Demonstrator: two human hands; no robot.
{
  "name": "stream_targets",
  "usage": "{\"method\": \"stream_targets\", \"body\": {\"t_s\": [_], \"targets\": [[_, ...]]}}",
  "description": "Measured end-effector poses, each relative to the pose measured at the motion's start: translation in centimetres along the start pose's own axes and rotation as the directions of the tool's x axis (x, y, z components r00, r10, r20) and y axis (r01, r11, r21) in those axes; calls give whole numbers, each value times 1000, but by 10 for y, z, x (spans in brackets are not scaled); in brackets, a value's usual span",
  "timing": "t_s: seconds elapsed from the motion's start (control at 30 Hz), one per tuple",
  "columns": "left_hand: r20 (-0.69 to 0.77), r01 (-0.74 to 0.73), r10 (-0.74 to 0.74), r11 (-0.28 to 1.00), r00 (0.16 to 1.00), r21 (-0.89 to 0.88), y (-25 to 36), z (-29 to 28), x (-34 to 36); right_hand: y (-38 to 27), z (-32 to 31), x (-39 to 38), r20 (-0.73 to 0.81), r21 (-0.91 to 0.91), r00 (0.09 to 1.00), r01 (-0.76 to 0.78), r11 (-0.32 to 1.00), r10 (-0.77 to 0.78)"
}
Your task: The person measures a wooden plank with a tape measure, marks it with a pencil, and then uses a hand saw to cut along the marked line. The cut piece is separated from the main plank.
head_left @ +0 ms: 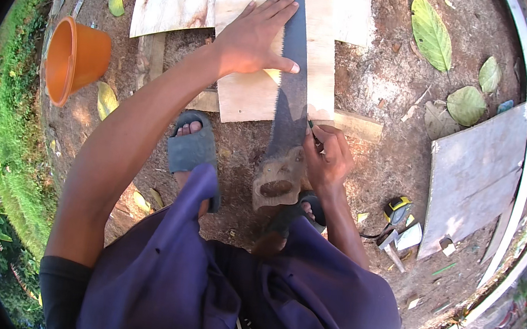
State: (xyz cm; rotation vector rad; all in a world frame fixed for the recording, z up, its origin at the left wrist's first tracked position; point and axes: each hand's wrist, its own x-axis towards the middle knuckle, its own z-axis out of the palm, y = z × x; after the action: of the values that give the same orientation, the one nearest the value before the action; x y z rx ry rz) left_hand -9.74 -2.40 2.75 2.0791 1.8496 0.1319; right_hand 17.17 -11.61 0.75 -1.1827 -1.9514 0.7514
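A hand saw (293, 96) with a dark blade and a worn wooden handle lies lengthwise over a pale plywood sheet (241, 100). Its handle points toward me and overhangs the sheet's near edge; its teeth face left. My left hand (255, 40) is spread flat, fingers on the plywood and blade, the thumb across the blade. At the blade's right side, by the sheet's near corner, my right hand (330, 159) is closed in a pinch. A thin dark pencil (310, 124) shows between its fingers, mostly hidden.
A wooden batten (359, 126) runs under the plywood. Two orange buckets (97, 54) stand at the left. To the right lie a tape measure (397, 209), a hammer (393, 251), a grey board (477, 176) and large leaves (431, 34). My sandaled feet flank the saw handle.
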Motion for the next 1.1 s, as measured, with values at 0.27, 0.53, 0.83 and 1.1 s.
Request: {"method": "stream_targets", "body": {"t_s": [0.27, 0.53, 0.83, 1.1], "targets": [[8, 10, -11, 997, 1000, 75, -3, -2, 8, 4, 4, 26, 48, -18, 999, 23, 1000, -23], [1, 8, -8, 995, 1000, 95, -3, 1, 8, 3, 2, 32, 71, 65, 984, -170, 983, 166], [16, 16, -18, 994, 1000, 104, -3, 0, 8, -8, -27, 42, 279, 62, 937, -234, 970, 208], [21, 20, -23, 993, 1000, 113, -5, -1, 6, 6, -13, 38, 227, 40, 971, -85, 996, 74]]}}
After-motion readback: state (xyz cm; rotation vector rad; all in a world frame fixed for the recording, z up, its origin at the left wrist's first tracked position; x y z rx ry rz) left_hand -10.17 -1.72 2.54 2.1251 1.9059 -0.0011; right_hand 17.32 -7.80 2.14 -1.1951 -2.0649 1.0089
